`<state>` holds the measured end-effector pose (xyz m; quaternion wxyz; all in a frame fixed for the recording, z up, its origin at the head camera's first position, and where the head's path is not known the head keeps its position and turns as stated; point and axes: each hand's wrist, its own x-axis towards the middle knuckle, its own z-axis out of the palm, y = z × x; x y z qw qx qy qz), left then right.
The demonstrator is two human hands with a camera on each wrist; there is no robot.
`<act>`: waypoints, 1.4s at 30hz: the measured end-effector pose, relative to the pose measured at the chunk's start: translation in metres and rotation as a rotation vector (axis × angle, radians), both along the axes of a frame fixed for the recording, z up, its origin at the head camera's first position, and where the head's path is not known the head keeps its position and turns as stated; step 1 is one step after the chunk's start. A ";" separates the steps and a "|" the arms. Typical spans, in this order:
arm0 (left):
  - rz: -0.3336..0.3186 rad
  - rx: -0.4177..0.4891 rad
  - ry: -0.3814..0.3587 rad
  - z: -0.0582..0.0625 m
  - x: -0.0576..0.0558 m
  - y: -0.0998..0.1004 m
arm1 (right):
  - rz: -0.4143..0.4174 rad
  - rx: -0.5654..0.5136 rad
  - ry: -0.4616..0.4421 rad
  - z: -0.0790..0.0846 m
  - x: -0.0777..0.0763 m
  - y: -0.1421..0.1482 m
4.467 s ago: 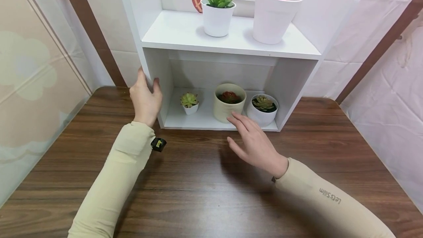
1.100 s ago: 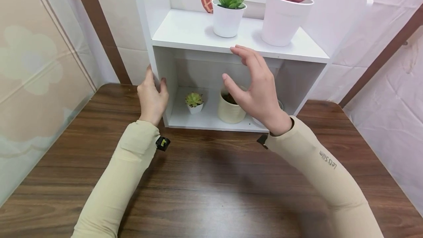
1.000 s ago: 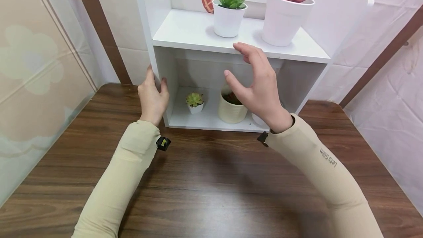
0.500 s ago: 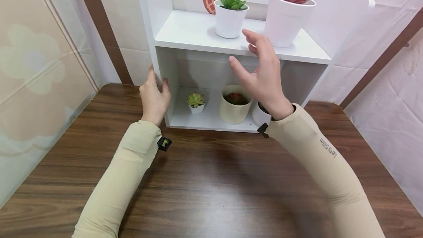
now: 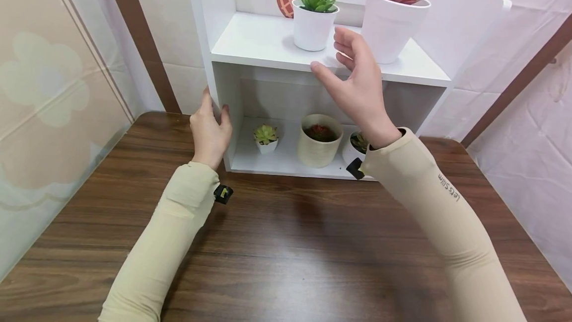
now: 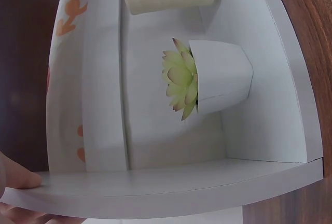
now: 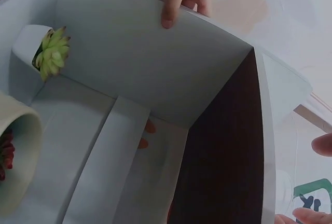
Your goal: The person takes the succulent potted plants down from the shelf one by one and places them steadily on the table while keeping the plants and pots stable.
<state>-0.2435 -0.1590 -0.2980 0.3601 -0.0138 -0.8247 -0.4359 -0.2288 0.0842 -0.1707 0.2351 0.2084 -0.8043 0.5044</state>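
Note:
My left hand [image 5: 210, 130] grips the left side panel of the white shelf unit [image 5: 330, 67], thumb inside and fingers outside; the left wrist view shows the thumb [image 6: 21, 175] on the panel. Raised in front of the upper shelf, my right hand [image 5: 359, 83] holds nothing, its thumb spread from gently bent fingers. Its fingertips are near a green succulent in a small white pot [image 5: 310, 29] and overlap the edge of a larger white pot [image 5: 389, 26] with a red succulent. Below, my right forearm partly hides a round white pot [image 5: 350, 152].
On the lower shelf stand a cream pot [image 5: 315, 153] with a red succulent and a tiny white pot [image 5: 267, 147] with a pale green succulent. The unit stands at the back of a brown wooden table [image 5: 268, 242], against a fabric backdrop [image 5: 514, 88].
My right hand has risen from beside the cream pot on the lower shelf to the upper shelf's level. My left hand keeps its grip on the side panel; the view has shifted slightly.

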 end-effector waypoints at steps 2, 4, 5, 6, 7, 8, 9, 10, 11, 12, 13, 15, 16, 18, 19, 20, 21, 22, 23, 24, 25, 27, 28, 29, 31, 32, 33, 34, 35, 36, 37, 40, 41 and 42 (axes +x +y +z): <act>0.000 0.001 -0.003 0.000 0.000 0.000 | -0.007 0.010 -0.013 0.002 0.000 -0.001; 0.002 -0.002 -0.005 0.000 0.000 0.001 | -0.010 0.008 -0.039 0.004 -0.001 -0.001; 0.002 -0.003 -0.004 0.000 0.000 0.001 | -0.012 0.005 -0.055 0.005 -0.001 -0.002; 0.000 -0.004 -0.002 0.000 0.000 0.001 | -0.014 0.001 -0.075 0.006 -0.002 -0.002; -0.001 -0.006 0.000 0.000 0.000 0.001 | -0.014 -0.008 -0.092 0.007 -0.002 -0.002; 0.000 -0.009 0.003 0.000 0.000 0.002 | -0.016 -0.016 -0.109 0.009 -0.003 -0.003; 0.000 -0.010 0.005 0.000 0.000 0.002 | -0.019 -0.020 -0.125 0.010 -0.004 -0.003; -0.001 -0.011 0.008 0.000 0.000 0.002 | -0.023 -0.020 -0.140 0.011 -0.005 -0.003; 0.000 -0.012 0.010 0.000 0.000 0.002 | -0.027 -0.020 -0.156 0.012 -0.005 -0.004; 0.001 -0.013 0.012 0.000 0.000 0.002 | -0.029 -0.022 -0.174 0.014 -0.006 -0.004; 0.002 -0.013 0.012 0.000 0.000 0.003 | -0.031 -0.023 -0.198 0.016 -0.006 -0.004; 0.005 -0.016 0.013 0.000 0.000 0.003 | -0.038 -0.017 -0.248 0.019 -0.008 -0.004; 0.006 -0.016 0.014 0.000 0.000 0.003 | -0.041 -0.014 -0.271 0.021 -0.008 -0.004; 0.008 -0.018 0.016 0.000 0.000 0.004 | -0.051 -0.002 -0.321 0.025 -0.009 -0.004; 0.010 -0.019 0.017 0.000 0.000 0.004 | -0.057 0.007 -0.342 0.027 -0.010 -0.004; 0.011 -0.021 0.019 0.000 0.000 0.004 | -0.065 0.018 -0.358 0.028 -0.011 -0.004; 0.010 -0.021 0.019 -0.001 0.000 0.005 | -0.075 0.034 -0.376 0.029 -0.012 -0.004; 0.011 -0.021 0.018 -0.001 0.000 0.005 | -0.086 0.049 -0.392 0.030 -0.013 -0.004; 0.011 -0.021 0.017 -0.001 0.000 0.005 | -0.099 0.066 -0.408 0.032 -0.014 -0.004; 0.011 -0.021 0.015 -0.001 0.000 0.006 | -0.110 0.077 -0.421 0.033 -0.016 -0.004; 0.011 -0.022 0.013 -0.001 0.001 0.006 | -0.122 0.091 -0.434 0.034 -0.017 -0.005; 0.010 -0.022 0.010 -0.001 0.001 0.007 | -0.149 0.115 -0.457 0.036 -0.021 -0.006; 0.010 -0.022 0.008 -0.001 0.001 0.007 | -0.159 0.122 -0.467 0.037 -0.023 -0.007; 0.010 -0.023 0.008 -0.001 0.001 0.007 | -0.169 0.130 -0.474 0.039 -0.024 -0.007; 0.009 -0.022 0.008 0.000 0.001 0.008 | -0.190 0.156 -0.486 0.041 -0.028 -0.008; 0.008 -0.020 0.008 0.000 0.001 0.008 | -0.200 0.171 -0.490 0.043 -0.030 -0.009; 0.006 -0.019 0.008 0.000 0.001 0.009 | -0.209 0.182 -0.496 0.044 -0.031 -0.010; 0.006 -0.019 0.008 0.000 0.001 0.009 | -0.218 0.196 -0.500 0.045 -0.033 -0.010; 0.005 -0.018 0.009 0.000 0.002 0.009 | -0.224 0.204 -0.504 0.047 -0.035 -0.011; 0.003 -0.014 0.009 0.001 0.002 0.010 | -0.229 0.211 -0.510 0.048 -0.036 -0.011; 0.002 -0.012 0.009 0.001 0.001 0.010 | -0.230 0.210 -0.513 0.049 -0.038 -0.012; 0.001 -0.009 0.007 0.000 0.001 0.011 | -0.229 0.194 -0.526 0.050 -0.042 -0.012; 0.001 -0.008 0.007 0.000 0.001 0.012 | -0.230 0.189 -0.528 0.051 -0.043 -0.012; 0.002 -0.007 0.008 0.000 0.001 0.012 | -0.231 0.188 -0.530 0.051 -0.044 -0.012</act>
